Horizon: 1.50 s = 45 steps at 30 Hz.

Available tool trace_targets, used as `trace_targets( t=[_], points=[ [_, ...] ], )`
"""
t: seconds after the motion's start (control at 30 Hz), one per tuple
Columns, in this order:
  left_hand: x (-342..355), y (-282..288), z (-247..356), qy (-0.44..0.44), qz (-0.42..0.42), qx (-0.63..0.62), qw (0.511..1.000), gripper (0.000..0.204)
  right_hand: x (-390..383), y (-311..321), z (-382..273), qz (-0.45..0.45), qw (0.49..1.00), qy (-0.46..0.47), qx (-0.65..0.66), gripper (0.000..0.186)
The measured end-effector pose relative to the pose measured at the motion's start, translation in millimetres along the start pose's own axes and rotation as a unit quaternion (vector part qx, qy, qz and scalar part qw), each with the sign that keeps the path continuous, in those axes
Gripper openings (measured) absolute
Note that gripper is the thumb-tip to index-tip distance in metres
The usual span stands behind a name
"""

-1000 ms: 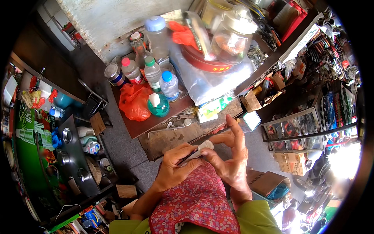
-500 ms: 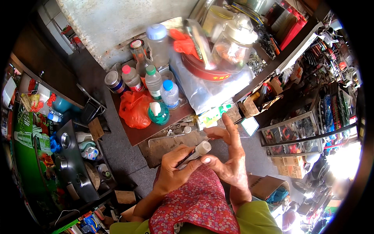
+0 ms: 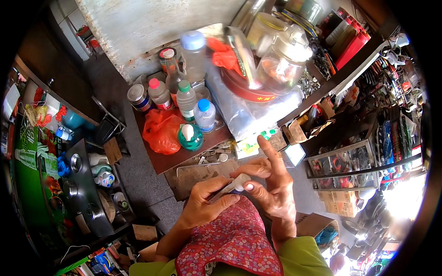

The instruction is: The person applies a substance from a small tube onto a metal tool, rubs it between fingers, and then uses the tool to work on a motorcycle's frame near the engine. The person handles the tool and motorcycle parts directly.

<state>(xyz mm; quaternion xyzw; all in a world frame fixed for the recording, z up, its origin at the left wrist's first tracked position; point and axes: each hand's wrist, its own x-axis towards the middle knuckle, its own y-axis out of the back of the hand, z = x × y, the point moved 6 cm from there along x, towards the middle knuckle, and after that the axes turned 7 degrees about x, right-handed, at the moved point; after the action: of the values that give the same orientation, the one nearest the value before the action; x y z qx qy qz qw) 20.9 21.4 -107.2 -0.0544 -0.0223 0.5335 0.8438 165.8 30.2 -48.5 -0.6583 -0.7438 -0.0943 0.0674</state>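
A slim dark tube (image 3: pixel 223 191) with a pale, translucent cap (image 3: pixel 241 182) is held above my lap, slanting up to the right. My left hand (image 3: pixel 199 206) is closed round the tube, its thumb lying along the near side. From the other side my right hand (image 3: pixel 279 195) pinches the cap between the thumb and a bent finger, while another finger points upward away from it. What kind of tube this is, I cannot make out; the fingers cover much of it. Beneath both hands lies a red flowered apron (image 3: pixel 225 234).
Ahead stands a low brown table (image 3: pixel 159 164) with plastic bottles (image 3: pixel 186 100), a red plastic bag (image 3: pixel 161 131), a green round bottle (image 3: pixel 190 138) and a glass jar (image 3: pixel 282 69). A bent metal rod (image 3: pixel 198 166) lies at its front. On the right are a glass-fronted case (image 3: pixel 343 165) and an open carton (image 3: pixel 317 221).
My right thumb and a bent finger have closed onto the cap, where before the finger was held off it. The left hand keeps its hold, and the tube has tipped slightly.
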Motion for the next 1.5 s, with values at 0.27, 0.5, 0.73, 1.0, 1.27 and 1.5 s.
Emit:
trace_targets(
  t=[0.27, 0.5, 0.73, 1.0, 1.27, 1.5],
  points=[
    [2, 2, 7, -0.093, 0.125, 0.125, 0.98, 0.031, 5, 0, 4, 0.015, 0.991, 0.005, -0.13, 0.077],
    [-7, 35, 9, -0.156, 0.286, 0.203, 0.923, 0.047, 57, 26, -46, 0.149, 0.944, 0.179, -0.235, 0.072],
    [-74, 93, -57, 0.097, 0.389, 0.048, 0.915, 0.038, 154, -4, -5, 0.101, 0.903, 0.266, -0.323, 0.073],
    [-152, 98, -131, 0.179, 0.424, 0.12, 0.879, 0.03, 190, -24, 79, -0.021, 0.839, 0.273, -0.47, 0.071],
    [-151, 90, -140, 0.17, 0.461, 0.074, 0.868, 0.034, 205, -35, 126, -0.154, 0.777, 0.234, -0.564, 0.075],
    [-150, 105, -170, 0.167, 0.445, 0.049, 0.879, 0.05, 209, -37, 141, -0.179, 0.762, 0.238, -0.575, 0.074]
  ],
)
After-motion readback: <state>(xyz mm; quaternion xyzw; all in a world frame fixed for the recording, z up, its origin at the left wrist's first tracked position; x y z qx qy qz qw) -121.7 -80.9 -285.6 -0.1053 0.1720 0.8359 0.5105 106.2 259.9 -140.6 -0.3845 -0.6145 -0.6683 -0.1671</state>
